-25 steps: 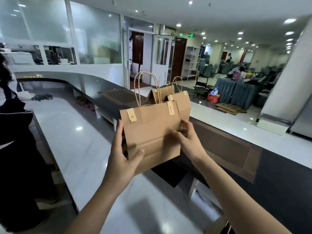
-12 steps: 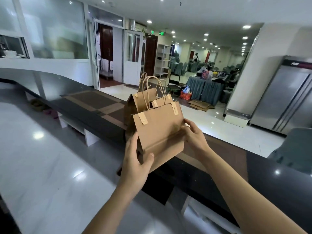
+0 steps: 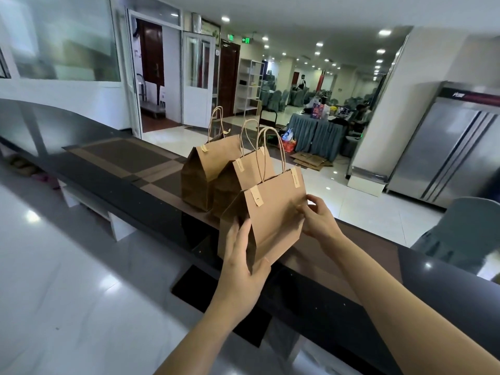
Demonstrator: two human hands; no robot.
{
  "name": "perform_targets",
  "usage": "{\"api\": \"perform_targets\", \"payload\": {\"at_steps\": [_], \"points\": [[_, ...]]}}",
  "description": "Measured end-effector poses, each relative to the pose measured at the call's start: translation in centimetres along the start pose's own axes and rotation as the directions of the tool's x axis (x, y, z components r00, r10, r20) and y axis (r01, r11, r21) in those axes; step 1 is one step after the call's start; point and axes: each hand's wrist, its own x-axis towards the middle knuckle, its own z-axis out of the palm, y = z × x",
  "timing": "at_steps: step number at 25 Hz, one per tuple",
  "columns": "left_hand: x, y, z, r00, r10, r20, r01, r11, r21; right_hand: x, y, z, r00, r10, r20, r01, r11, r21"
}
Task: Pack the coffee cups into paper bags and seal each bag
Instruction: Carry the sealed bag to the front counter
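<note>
**Third bag coming in to land beside its two neighbours**

Over on the left, the dark worktop (image 3: 151, 201) runs across the scene, and two paper bags already stand on it: the far bag (image 3: 205, 169), top folded over and taped, and the middle bag (image 3: 238, 180) just beside it, also closed with a label strip. Now the left hand (image 3: 240, 255) cups the lower near corner of the front bag (image 3: 276, 212), fingers straight and pressed flat along its side, thumb under the edge. The bag sits tilted, base at the worktop's edge. On the right, the right hand (image 3: 318, 220) pinches the bag's right edge, fingers curled onto the paper.

I'd call this the set-down step: the bag looks sealed, so next comes squaring it upright beside the others and letting go.

Writing? The seal stickers (image 3: 257, 197) carry small print, too small to read. No cups visible.
</note>
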Motion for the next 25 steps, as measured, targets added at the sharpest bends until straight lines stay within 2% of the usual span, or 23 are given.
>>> {"api": "perform_targets", "payload": {"at_steps": [7,13,18,25], "points": [[2.5,-1.9,3.1,0.997,-0.055,0.059,0.057,0.998,-0.032,3.8,1.8,0.0,0.999,0.034,-0.003,-0.034,0.998,-0.047],[4.4,-2.6,5.4,0.996,0.006,0.088,-0.003,1.000,-0.027,6.9,2.6,-0.2,1.000,0.013,-0.007,-0.014,0.996,-0.089],[6.3,-3.1,6.9,0.995,0.020,0.094,-0.019,1.000,-0.011,8.8,3.4,0.1,0.999,0.024,-0.042,-0.026,0.999,-0.047],[8.7,-4.1,7.6,0.994,0.013,0.108,-0.012,1.000,-0.012,10.1,3.9,1.0,1.000,0.023,-0.018,-0.024,1.000,-0.019]]}}
